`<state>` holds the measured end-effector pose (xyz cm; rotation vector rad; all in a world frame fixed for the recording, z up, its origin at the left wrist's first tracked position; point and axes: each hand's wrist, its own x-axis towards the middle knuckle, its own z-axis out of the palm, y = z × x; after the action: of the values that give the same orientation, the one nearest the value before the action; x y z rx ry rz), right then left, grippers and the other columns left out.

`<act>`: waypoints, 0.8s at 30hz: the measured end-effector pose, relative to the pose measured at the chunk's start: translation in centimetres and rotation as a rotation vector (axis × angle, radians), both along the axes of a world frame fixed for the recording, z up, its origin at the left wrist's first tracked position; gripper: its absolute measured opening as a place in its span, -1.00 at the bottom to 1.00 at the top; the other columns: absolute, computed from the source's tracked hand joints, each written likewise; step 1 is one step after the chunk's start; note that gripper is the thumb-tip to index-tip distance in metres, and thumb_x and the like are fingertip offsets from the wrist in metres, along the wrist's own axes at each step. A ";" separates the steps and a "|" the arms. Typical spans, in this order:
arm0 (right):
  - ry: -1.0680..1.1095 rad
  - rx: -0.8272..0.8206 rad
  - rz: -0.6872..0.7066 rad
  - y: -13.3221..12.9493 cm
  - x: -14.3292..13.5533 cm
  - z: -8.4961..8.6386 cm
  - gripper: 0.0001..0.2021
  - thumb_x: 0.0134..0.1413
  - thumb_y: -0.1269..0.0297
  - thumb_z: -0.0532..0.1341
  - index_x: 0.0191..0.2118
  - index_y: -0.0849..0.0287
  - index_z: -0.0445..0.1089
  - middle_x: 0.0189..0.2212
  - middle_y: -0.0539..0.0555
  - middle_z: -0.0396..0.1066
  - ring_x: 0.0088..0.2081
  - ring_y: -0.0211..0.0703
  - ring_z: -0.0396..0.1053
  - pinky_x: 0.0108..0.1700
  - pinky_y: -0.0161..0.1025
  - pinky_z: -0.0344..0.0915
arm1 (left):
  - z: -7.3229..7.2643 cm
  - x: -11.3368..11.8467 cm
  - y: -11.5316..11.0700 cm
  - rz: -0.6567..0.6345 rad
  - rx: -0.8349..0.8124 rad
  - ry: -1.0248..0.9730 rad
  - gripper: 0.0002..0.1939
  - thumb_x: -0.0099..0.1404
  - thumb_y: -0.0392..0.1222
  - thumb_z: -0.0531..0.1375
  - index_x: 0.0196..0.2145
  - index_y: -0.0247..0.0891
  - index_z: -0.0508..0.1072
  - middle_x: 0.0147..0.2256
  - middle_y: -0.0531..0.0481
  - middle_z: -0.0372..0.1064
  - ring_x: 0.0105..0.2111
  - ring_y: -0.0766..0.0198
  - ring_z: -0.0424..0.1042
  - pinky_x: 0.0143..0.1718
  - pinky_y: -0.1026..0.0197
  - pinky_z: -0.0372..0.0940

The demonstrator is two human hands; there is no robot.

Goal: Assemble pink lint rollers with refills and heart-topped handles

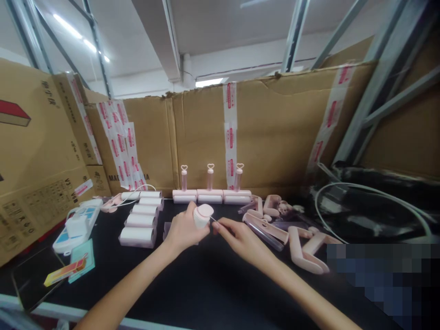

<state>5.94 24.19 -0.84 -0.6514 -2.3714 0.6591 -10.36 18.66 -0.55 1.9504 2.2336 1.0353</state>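
Observation:
My left hand [184,229] is closed round a short white roll with a pale pink end [203,214], held up over the black table. Just to its right, my right hand [233,233] has thumb and forefinger pinched together beside the roll. A thin strip or edge shows at those fingertips, too small to name. Behind my hands stand several assembled lint rollers [209,197], each a white roll in a pink holder with a clear upright handle and heart-shaped loop. To the left lies a row of white rolls in pink holders [139,233].
Loose pink holder parts [304,256] and clear covers [263,231] lie at the right. At the left are a phone [29,279], a yellow-orange cutter [65,271], a teal packet [82,261] and a white-blue device [77,227]. Cardboard [275,137] walls the back.

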 end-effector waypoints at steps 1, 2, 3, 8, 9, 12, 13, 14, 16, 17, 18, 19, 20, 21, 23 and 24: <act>0.009 -0.032 0.004 0.0 0.1 -0.2 -0.66 0.22 0.08 -0.06 -0.42 0.19 0.28 -0.54 -0.01 0.31 -0.46 -0.22 0.27 -0.38 -0.30 0.16 | -0.1 0.2 0.0 -0.012 0.011 0.047 -0.69 0.07 -0.02 0.16 -0.27 -0.19 0.23 -0.37 -0.09 0.42 -0.34 -0.04 0.47 -0.42 0.17 0.23; 0.030 -0.072 0.000 0.0 0.2 -0.3 -0.69 0.20 0.07 -0.03 -0.36 0.18 0.27 -0.57 -0.04 0.26 -0.50 -0.24 0.23 -0.41 -0.32 0.14 | -0.1 0.3 0.2 -0.031 0.025 0.090 -0.68 0.06 -0.03 0.17 -0.25 -0.19 0.24 -0.28 -0.13 0.41 -0.33 -0.04 0.46 -0.41 0.16 0.24; 0.068 -0.118 -0.010 0.1 0.3 -0.5 -0.73 0.17 0.06 0.01 -0.27 0.17 0.25 -0.59 -0.08 0.22 -0.54 -0.27 0.19 -0.45 -0.33 0.12 | -0.1 0.5 0.4 -0.051 0.037 0.125 -0.67 0.06 -0.04 0.17 -0.24 -0.19 0.24 -0.20 -0.15 0.38 -0.31 -0.04 0.46 -0.41 0.15 0.24; 0.359 -0.316 -0.025 1.5 0.8 -0.6 -0.46 0.12 0.03 0.06 0.15 0.17 0.03 -0.65 -0.17 0.02 -0.65 -0.36 -0.03 -0.62 -0.40 -0.07 | 0.7 1.5 2.6 -0.110 0.090 0.126 -0.70 0.05 -0.10 0.18 -0.25 -0.21 0.25 -0.26 -0.13 0.39 -0.29 -0.04 0.44 -0.36 0.14 0.25; 0.397 -0.342 -0.024 1.9 0.9 -0.6 -0.46 0.12 0.01 0.05 0.15 0.21 0.10 -0.66 -0.16 -0.02 -0.66 -0.38 -0.07 -0.64 -0.40 -0.12 | 1.0 1.8 3.2 -0.127 0.100 0.105 -0.71 0.06 -0.12 0.17 -0.24 -0.20 0.26 -0.29 -0.12 0.41 -0.29 -0.03 0.44 -0.35 0.15 0.25; 0.514 -0.432 -0.053 3.4 1.1 -0.6 -0.41 0.06 -0.04 0.09 0.10 0.29 0.24 -0.67 -0.16 -0.12 -0.68 -0.42 -0.17 -0.68 -0.42 -0.22 | 1.8 2.9 4.9 -0.178 0.079 -0.001 -0.69 0.08 -0.08 0.17 -0.21 -0.20 0.25 -0.33 -0.12 0.43 -0.32 -0.01 0.45 -0.36 0.16 0.24; 0.562 -0.462 -0.067 3.8 1.1 -0.6 -0.39 0.04 -0.04 0.11 0.12 0.28 0.22 -0.66 -0.16 -0.13 -0.68 -0.44 -0.19 -0.69 -0.43 -0.24 | 2.0 3.2 5.5 -0.185 0.069 -0.044 -0.67 0.08 -0.05 0.17 -0.21 -0.21 0.24 -0.35 -0.12 0.43 -0.32 -0.02 0.44 -0.38 0.16 0.24; 0.610 -0.488 -0.079 4.2 1.2 -0.7 -0.36 0.02 -0.04 0.13 0.15 0.26 0.18 -0.66 -0.17 -0.14 -0.69 -0.44 -0.21 -0.70 -0.44 -0.25 | 2.1 3.6 6.1 -0.187 0.064 -0.084 -0.65 0.08 -0.02 0.17 -0.22 -0.22 0.24 -0.35 -0.13 0.42 -0.32 -0.02 0.44 -0.38 0.16 0.25; 0.697 -0.526 -0.098 4.9 1.4 -0.8 -0.33 0.00 -0.03 0.16 0.19 0.22 0.12 -0.66 -0.18 -0.13 -0.70 -0.46 -0.22 -0.71 -0.46 -0.26 | 2.3 4.2 7.4 -0.191 0.075 -0.158 -0.63 0.05 0.00 0.21 -0.25 -0.23 0.24 -0.36 -0.13 0.42 -0.31 -0.02 0.43 -0.35 0.14 0.25; 0.731 -0.537 -0.102 5.3 1.5 -0.8 -0.32 -0.01 -0.02 0.17 0.20 0.20 0.11 -0.66 -0.19 -0.13 -0.71 -0.46 -0.23 -0.72 -0.47 -0.26 | 2.3 4.4 8.0 -0.205 0.086 -0.218 -0.63 0.01 -0.02 0.24 -0.27 -0.23 0.25 -0.35 -0.12 0.42 -0.30 -0.01 0.43 -0.32 0.14 0.25; 0.754 -0.544 -0.105 5.7 1.7 -0.8 -0.32 -0.02 -0.02 0.18 0.19 0.19 0.11 -0.67 -0.19 -0.13 -0.71 -0.47 -0.25 -0.72 -0.47 -0.27 | 2.2 4.7 8.7 -0.231 0.096 -0.296 -0.62 -0.03 -0.05 0.27 -0.29 -0.22 0.26 -0.35 -0.10 0.42 -0.28 0.01 0.42 -0.29 0.13 0.25; 0.767 -0.546 -0.107 6.1 1.9 -0.8 -0.32 -0.03 -0.02 0.18 0.18 0.18 0.11 -0.68 -0.20 -0.13 -0.72 -0.47 -0.26 -0.72 -0.47 -0.27 | 1.9 5.0 9.3 -0.262 0.104 -0.386 -0.62 -0.07 -0.09 0.30 -0.32 -0.22 0.27 -0.34 -0.08 0.41 -0.27 0.04 0.41 -0.26 0.14 0.25; 0.766 -0.540 -0.109 6.5 2.1 -0.8 -0.33 -0.04 -0.02 0.19 0.17 0.17 0.13 -0.69 -0.21 -0.13 -0.72 -0.47 -0.27 -0.73 -0.48 -0.27 | 1.6 5.3 9.8 -0.292 0.112 -0.473 -0.62 -0.09 -0.13 0.32 -0.33 -0.22 0.28 -0.33 -0.06 0.41 -0.26 0.08 0.41 -0.24 0.16 0.25; 0.751 -0.524 -0.116 7.0 2.3 -0.8 -0.35 -0.04 -0.02 0.18 0.16 0.17 0.15 -0.70 -0.21 -0.12 -0.72 -0.47 -0.26 -0.73 -0.47 -0.25 | 1.2 5.7 10.3 -0.317 0.119 -0.548 -0.63 -0.10 -0.16 0.32 -0.34 -0.23 0.28 -0.32 -0.04 0.41 -0.26 0.11 0.40 -0.23 0.17 0.25; 0.698 -0.454 -0.149 7.8 2.7 -0.8 -0.40 -0.04 -0.03 0.17 0.10 0.18 0.21 -0.71 -0.18 -0.01 -0.72 -0.44 -0.19 -0.73 -0.46 -0.18 | 0.3 6.5 11.2 -0.330 0.139 -0.645 -0.66 -0.07 -0.18 0.31 -0.34 -0.23 0.27 -0.32 -0.02 0.39 -0.27 0.16 0.39 -0.24 0.20 0.26; 0.663 -0.399 -0.170 8.2 2.9 -0.8 -0.43 -0.03 -0.03 0.15 0.07 0.19 0.24 -0.69 -0.13 0.08 -0.71 -0.42 -0.12 -0.72 -0.45 -0.12 | -0.2 7.0 11.5 -0.323 0.151 -0.673 -0.67 -0.06 -0.18 0.30 -0.34 -0.23 0.26 -0.34 -0.01 0.38 -0.28 0.18 0.39 -0.25 0.21 0.26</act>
<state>8.82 32.36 -1.64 -0.6600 -1.5707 1.0884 -3.36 30.20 -0.74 1.5881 1.4716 1.5395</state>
